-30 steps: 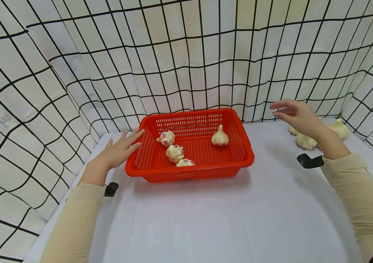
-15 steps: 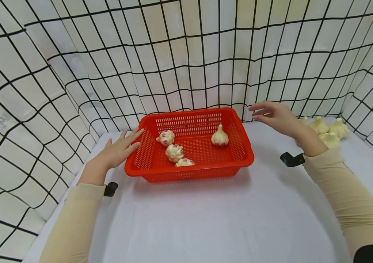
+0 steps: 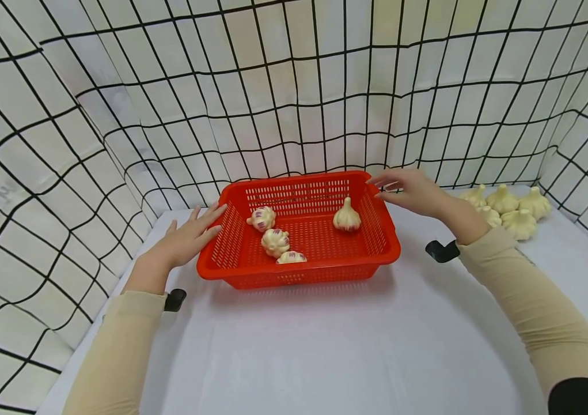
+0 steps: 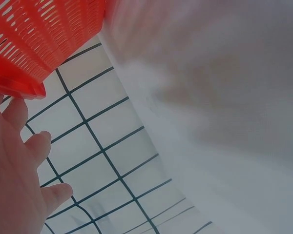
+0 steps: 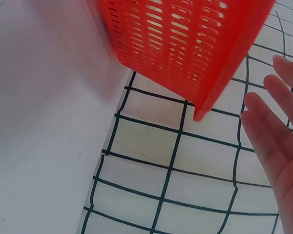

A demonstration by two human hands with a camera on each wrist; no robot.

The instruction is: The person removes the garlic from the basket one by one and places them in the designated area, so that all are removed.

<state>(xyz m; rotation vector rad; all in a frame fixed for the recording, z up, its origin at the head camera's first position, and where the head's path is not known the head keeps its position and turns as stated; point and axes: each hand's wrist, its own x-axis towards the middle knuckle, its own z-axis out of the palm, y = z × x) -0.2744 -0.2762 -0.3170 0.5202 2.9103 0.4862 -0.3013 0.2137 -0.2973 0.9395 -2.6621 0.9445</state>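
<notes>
A red slotted basket stands on the white table and holds several garlic bulbs: two near the left, one at the front, one at the right. My left hand lies flat with straight fingers against the basket's left wall. My right hand hovers open, with its fingertips at the basket's far right corner. The right wrist view shows the right hand a little apart from the basket's corner. In the left wrist view, the left hand sits just under the basket's rim.
A pile of several loose garlic bulbs lies at the table's far right. White cloth walls with a black grid enclose the table on three sides. Bare white tabletop stretches in front of the basket.
My right hand has moved left from above the loose garlic pile to the basket's far right corner, uncovering the pile. The left hand and the basket have stayed put.
</notes>
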